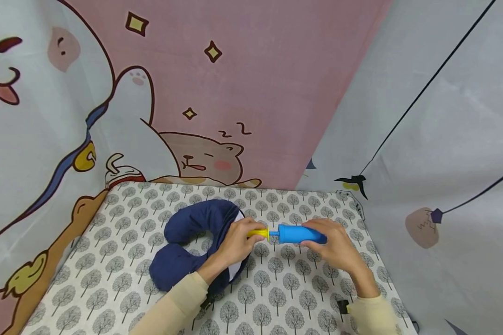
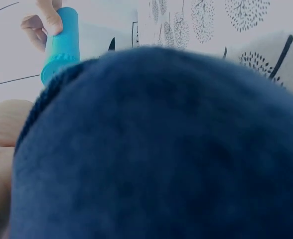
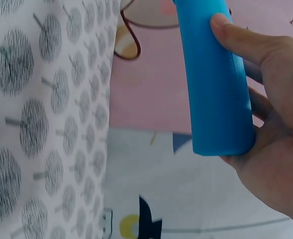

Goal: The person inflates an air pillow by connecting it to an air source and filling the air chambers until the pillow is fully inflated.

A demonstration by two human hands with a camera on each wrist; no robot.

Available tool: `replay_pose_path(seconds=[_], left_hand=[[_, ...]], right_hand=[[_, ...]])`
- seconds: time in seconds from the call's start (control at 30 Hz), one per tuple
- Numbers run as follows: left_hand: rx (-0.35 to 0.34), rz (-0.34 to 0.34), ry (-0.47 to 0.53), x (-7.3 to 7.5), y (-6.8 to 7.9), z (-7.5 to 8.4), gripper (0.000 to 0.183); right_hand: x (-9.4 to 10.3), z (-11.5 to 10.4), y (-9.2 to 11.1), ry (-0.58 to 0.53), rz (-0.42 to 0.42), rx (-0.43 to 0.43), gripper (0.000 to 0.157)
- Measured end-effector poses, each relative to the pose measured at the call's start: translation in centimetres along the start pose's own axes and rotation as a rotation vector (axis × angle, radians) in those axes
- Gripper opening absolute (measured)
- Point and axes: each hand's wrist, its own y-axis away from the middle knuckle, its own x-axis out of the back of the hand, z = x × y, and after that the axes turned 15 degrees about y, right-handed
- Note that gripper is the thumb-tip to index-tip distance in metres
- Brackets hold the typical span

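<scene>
1 navy neck pillow on tree-print cloth

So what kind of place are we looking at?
Perhaps a small table corner, closed off for doing things by hand: cartoon sheets hang behind and beside a tree-patterned tablecloth.

I hold a smooth, bright-blue, plastic-looking cylindrical pump lengthwise across the frame, just right of centre. My right grip holds its barrel near the right end; my left grip holds its yellow handle. A short stretch of thin blue rod shows between handle and barrel.
</scene>
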Motion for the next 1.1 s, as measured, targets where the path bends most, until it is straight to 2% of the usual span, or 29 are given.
replay_pose_path(seconds=[0.43,0.73,0.9,1.1], left_hand=[[0.018,0.01,-0.013,0.2,-0.1,0.5,0.028],[0.012,0.017,-0.012,0.2,-0.1,0.6,0.028],[0.014,0.015,-0.008,0.3,-0.1,0.7,0.029],[0.022,0.023,-0.001,0.1,-0.1,0.5,0.028]], right_hand=[[3.1,4.9,2.1,0.04,0.024,-0.019,0.054],[5.0,7.2,3.4,0.011,-0.038,-0.135,0.055],[5.2,7.4,3.4,0.022,-0.029,-0.134,0.055],[4.5,6.1,2.5,0.036,0.03,-0.082,0.053]])
